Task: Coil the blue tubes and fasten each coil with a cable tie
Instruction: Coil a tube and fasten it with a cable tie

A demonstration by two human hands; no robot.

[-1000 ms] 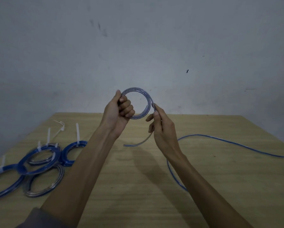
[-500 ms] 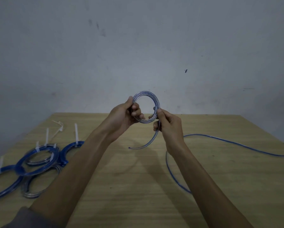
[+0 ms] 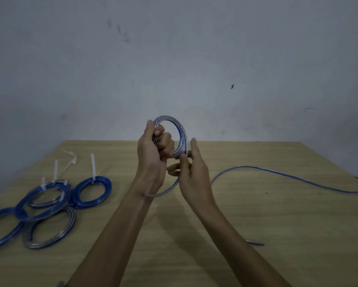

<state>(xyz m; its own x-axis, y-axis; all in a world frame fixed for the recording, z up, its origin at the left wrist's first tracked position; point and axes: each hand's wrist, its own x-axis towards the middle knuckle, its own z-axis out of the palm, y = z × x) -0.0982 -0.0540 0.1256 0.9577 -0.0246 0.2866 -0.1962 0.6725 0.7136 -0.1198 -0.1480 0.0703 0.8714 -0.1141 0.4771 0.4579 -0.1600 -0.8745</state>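
Note:
My left hand (image 3: 153, 154) grips a small coil of clear-blue tube (image 3: 181, 133), held upright above the wooden table (image 3: 256, 214). My right hand (image 3: 191, 172) sits just right of the coil, its fingers loosely spread around the tube's loose tail (image 3: 167, 190), which curves down toward my left wrist. Whether the right fingers pinch the tail is unclear. A long uncoiled blue tube (image 3: 287, 175) lies on the table to the right. Several finished coils (image 3: 93, 192) fastened with white cable ties lie at the left.
Loose white cable ties (image 3: 71, 157) lie near the table's far left corner. A grey wall (image 3: 174, 59) stands right behind the table. A short tube end (image 3: 255, 242) shows beside my right forearm.
My left hand has turned the coil more edge-on and closed tighter round it. My right hand has slid down the tail and opened its fingers. The tail end has swung toward my left wrist.

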